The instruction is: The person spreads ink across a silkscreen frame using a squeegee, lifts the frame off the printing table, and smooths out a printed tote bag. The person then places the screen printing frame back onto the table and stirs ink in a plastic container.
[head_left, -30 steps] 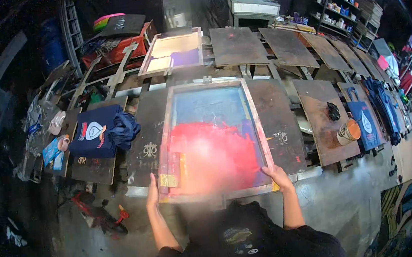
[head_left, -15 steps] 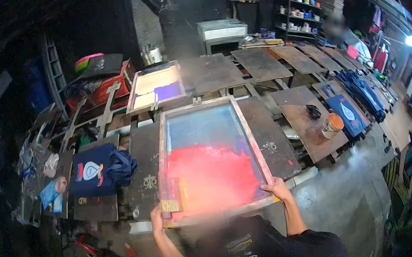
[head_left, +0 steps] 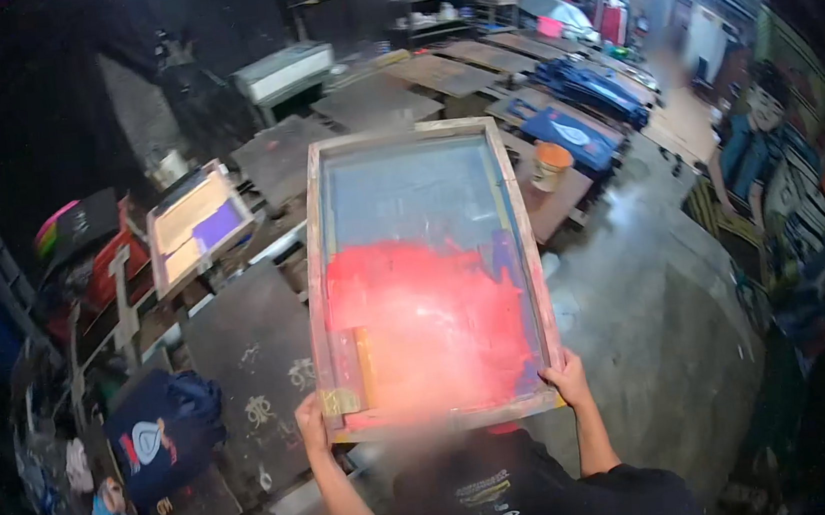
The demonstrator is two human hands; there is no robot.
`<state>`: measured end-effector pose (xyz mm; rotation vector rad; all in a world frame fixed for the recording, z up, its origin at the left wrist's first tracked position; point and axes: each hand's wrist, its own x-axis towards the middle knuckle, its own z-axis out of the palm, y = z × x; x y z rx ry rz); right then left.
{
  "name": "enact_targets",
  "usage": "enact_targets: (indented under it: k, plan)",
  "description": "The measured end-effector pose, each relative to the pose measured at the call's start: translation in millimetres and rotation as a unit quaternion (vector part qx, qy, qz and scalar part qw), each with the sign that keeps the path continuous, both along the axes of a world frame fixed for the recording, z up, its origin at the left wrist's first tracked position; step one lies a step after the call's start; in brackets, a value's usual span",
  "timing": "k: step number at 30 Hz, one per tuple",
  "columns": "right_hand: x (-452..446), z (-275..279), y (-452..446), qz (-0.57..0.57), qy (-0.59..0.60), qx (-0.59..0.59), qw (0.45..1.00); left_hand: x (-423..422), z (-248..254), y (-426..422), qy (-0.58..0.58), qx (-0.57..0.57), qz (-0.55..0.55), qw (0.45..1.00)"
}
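Observation:
A wooden-framed printing screen (head_left: pixel 411 197) is held up in front of my body, its lower half smeared with red and pinkish ink. My left hand (head_left: pixel 313 424) grips the frame's near left corner, beside a yellowish patch of tape. At the near right corner, my right hand (head_left: pixel 568 378) is closed around the frame. Past the screen's far right side, a cup with an orange top (head_left: pixel 551 165) stands on a board. Behind it lies a navy printed bag (head_left: pixel 571 135).
Dark boards (head_left: pixel 241 346) on a metal rack run along the left and back. A second screen with purple ink (head_left: pixel 198 228) rests on the left. A navy printed cloth bundle (head_left: pixel 165 434) lies at near left. Concrete floor (head_left: pixel 627 285) spreads to the right, beside a painted panel (head_left: pixel 763 150).
My view and body have turned to the right, with the screen carried along in both hands. The screen now hangs away from the boards, partly over the floor.

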<state>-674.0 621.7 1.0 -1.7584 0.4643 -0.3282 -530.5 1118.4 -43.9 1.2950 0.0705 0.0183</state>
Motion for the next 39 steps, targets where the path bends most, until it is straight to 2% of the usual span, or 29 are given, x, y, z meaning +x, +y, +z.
enact_targets:
  k: [5, 7, 9, 12, 16, 18, 20, 22, 23, 24, 26, 27, 30, 33, 36, 39]
  plan:
    - [-72.8, 25.4, 33.5, -0.120, -0.033, 0.002, 0.992, 38.6, 20.2, -25.0, -0.021, -0.005, -0.134, 0.991]
    - [-97.8, 32.4, 47.2, -0.162, -0.035, -0.015, 0.986, 49.3, 17.3, -35.3, -0.025, -0.009, -0.175, 0.984]
    - [-116.6, 43.9, 60.5, -0.190, -0.002, 0.021, 0.982, 62.0, 8.9, -45.2, -0.022, -0.004, -0.209, 0.978]
    - [-131.0, 32.9, 57.8, -0.232, -0.003, 0.006, 0.973, 79.5, 7.4, -71.4, -0.064, 0.023, -0.257, 0.964]
    - [-131.0, -3.1, 62.8, -0.283, -0.026, -0.057, 0.957, 105.9, 0.3, -94.8, -0.029, 0.023, -0.274, 0.961]
    - [-122.9, -9.1, 64.7, -0.307, -0.009, -0.025, 0.951, 119.9, -0.4, -108.3, -0.018, 0.008, -0.301, 0.953]
    - [-116.4, -14.5, 52.0, -0.305, 0.007, -0.031, 0.952, 134.2, -17.1, -123.9, -0.008, 0.042, -0.299, 0.953]
    - [-110.4, -24.8, 36.8, -0.294, 0.014, 0.058, 0.954, 151.3, -42.5, -143.0, -0.030, 0.047, -0.310, 0.949]
    - [-106.3, -21.8, 33.2, -0.313, 0.033, 0.009, 0.949, 160.6, -54.5, -153.2, -0.054, 0.057, -0.325, 0.943]
    - [-103.3, -38.9, 22.1, -0.314, 0.027, 0.012, 0.949, 168.7, -62.9, -164.3, -0.078, 0.065, -0.338, 0.936]
    - [-99.2, -76.6, -8.0, -0.337, 0.017, -0.080, 0.938, 183.9, -76.1, -190.9, -0.078, 0.064, -0.335, 0.937]
    - [-87.2, -41.7, 3.6, -0.347, 0.041, -0.055, 0.935, 194.6, -86.0, -200.7, -0.084, 0.060, -0.337, 0.936]
    - [-68.9, -62.2, -15.1, -0.338, -0.024, -0.037, 0.940, 211.7, -96.2, -228.1, -0.069, 0.033, -0.329, 0.941]
    - [-55.1, -65.0, -23.0, -0.345, -0.033, -0.006, 0.938, 224.6, -105.1, -255.0, -0.049, 0.038, -0.337, 0.939]
    - [-55.8, -90.9, -43.4, -0.349, -0.039, -0.018, 0.936, 228.8, -111.5, -275.1, -0.045, 0.032, -0.357, 0.933]
    - [-48.0, -83.1, -49.9, -0.349, 0.013, 0.004, 0.937, 241.0, -130.3, -293.9, -0.045, 0.048, -0.363, 0.929]
